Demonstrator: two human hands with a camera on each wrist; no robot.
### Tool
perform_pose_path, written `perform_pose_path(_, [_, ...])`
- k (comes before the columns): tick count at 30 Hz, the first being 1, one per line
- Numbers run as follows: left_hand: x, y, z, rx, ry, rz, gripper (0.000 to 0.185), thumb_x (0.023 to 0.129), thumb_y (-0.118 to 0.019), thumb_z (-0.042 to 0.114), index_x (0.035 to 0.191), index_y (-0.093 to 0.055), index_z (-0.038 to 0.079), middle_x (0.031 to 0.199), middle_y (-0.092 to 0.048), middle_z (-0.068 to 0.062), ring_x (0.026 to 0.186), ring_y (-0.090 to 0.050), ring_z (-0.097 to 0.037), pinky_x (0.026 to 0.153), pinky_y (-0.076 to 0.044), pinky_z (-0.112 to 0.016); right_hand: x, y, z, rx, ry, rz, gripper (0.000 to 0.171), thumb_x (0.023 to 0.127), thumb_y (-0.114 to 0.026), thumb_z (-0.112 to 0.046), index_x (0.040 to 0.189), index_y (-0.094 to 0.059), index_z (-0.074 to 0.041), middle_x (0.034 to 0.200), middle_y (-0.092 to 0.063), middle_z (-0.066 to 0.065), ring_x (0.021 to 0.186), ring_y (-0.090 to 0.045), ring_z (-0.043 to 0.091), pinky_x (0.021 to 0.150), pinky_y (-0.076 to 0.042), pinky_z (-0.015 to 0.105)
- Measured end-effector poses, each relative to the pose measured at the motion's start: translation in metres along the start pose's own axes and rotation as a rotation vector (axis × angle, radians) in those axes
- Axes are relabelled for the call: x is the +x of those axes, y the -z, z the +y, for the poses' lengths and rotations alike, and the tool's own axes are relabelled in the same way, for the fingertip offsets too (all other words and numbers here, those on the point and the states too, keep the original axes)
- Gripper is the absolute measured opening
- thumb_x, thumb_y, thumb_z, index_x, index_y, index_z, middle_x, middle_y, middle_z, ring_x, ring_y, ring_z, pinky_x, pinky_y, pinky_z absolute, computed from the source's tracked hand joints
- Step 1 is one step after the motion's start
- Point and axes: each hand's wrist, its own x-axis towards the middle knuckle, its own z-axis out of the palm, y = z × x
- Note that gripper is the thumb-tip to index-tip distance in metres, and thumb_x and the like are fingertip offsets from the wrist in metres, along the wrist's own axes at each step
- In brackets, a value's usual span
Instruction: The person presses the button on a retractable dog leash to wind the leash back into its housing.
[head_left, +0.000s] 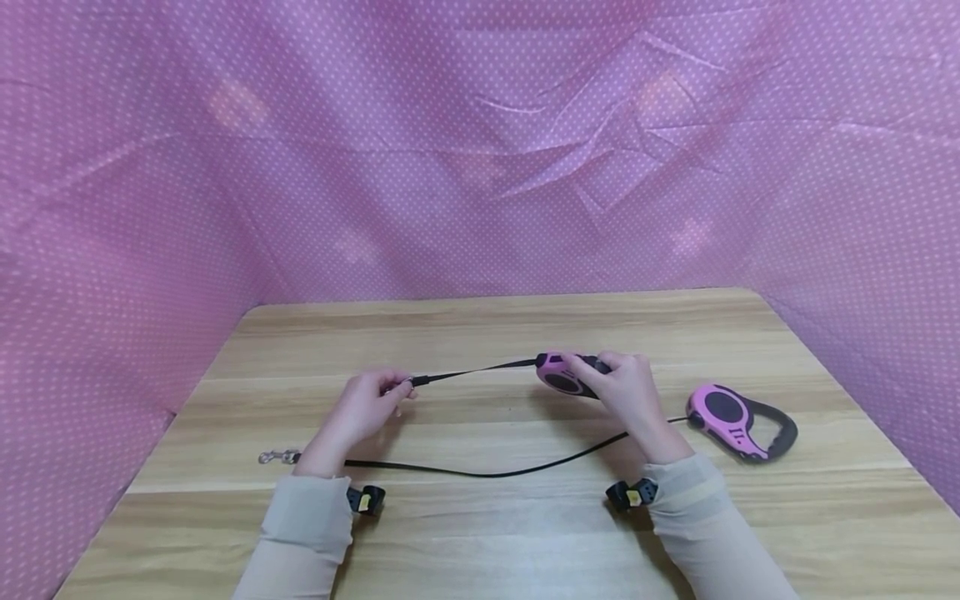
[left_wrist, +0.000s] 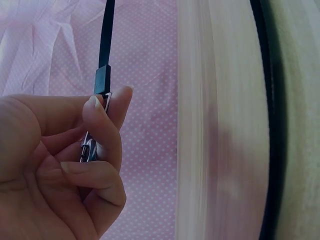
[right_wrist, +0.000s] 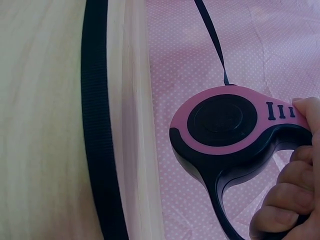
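My right hand (head_left: 628, 393) grips the handle of a pink and black retractable leash (right_wrist: 222, 120), holding it above the table, its fingers wrapped through the handle loop. From its housing a black strap (head_left: 480, 369) stretches leftward across to my left hand (head_left: 369, 407). There the thumb and fingers pinch the metal snap hook (left_wrist: 89, 150) at the strap's end, just past a black sleeve (left_wrist: 102, 79). Part of that hook is hidden behind the fingers. The strap hangs nearly taut between both hands.
A second pink and black retractable leash (head_left: 726, 408) lies on the wooden table (head_left: 480, 550) at the right. Its black strap (head_left: 480, 475) curves beneath both forearms to a metal snap hook (head_left: 277, 457) at the left. Pink dotted cloth (head_left: 480, 225) surrounds the table's back and sides.
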Motion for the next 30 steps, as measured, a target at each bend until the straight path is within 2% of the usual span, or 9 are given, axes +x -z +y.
perform_pose_path(8, [0.0003, -0.0005, 0.0001, 0.008, 0.021, 0.004, 0.028, 0.101, -0.052, 0.018, 0.12, -0.066, 0.003, 0.102, -0.072, -0.011, 0.075, -0.061, -0.018, 0.068, -0.048, -0.029, -0.0005, 0.0006, -0.0013, -0.016, -0.006, -0.013, 0.056, 0.087, -0.069, -0.055, 0.058, -0.054, -0.009, 0.056, -0.054, 0.001, 0.054, -0.045, 0.015, 0.048, -0.037, 0.025])
perform_pose_path(18, [0.0001, -0.0007, 0.0023, 0.012, 0.043, 0.017, 0.027, 0.101, -0.052, 0.019, 0.121, -0.066, 0.005, 0.099, -0.071, -0.009, 0.068, -0.054, -0.015, 0.064, -0.046, -0.03, -0.0017, 0.0012, -0.0048, -0.027, -0.032, -0.025, 0.057, 0.087, -0.068, -0.055, 0.059, -0.052, -0.009, 0.057, -0.051, 0.001, 0.056, -0.044, 0.016, 0.049, -0.036, 0.025])
perform_pose_path(24, [0.0005, -0.0005, 0.0033, 0.006, 0.064, 0.009, 0.027, 0.101, -0.051, 0.02, 0.119, -0.067, 0.006, 0.099, -0.069, -0.013, 0.069, -0.054, -0.016, 0.065, -0.045, -0.03, -0.0021, 0.0008, -0.0061, -0.023, -0.031, -0.015, 0.056, 0.087, -0.069, -0.055, 0.059, -0.053, -0.009, 0.057, -0.052, 0.001, 0.055, -0.045, 0.015, 0.049, -0.035, 0.024])
perform_pose_path(30, [0.0022, -0.0005, 0.0034, 0.029, 0.068, 0.009, 0.027, 0.102, -0.051, 0.023, 0.116, -0.069, 0.007, 0.102, -0.071, -0.01, 0.075, -0.054, -0.018, 0.069, -0.044, -0.03, -0.0015, 0.0005, -0.0062, -0.015, -0.01, -0.025, 0.056, 0.088, -0.068, -0.053, 0.058, -0.051, -0.009, 0.055, -0.051, 0.001, 0.054, -0.044, 0.015, 0.048, -0.036, 0.024])
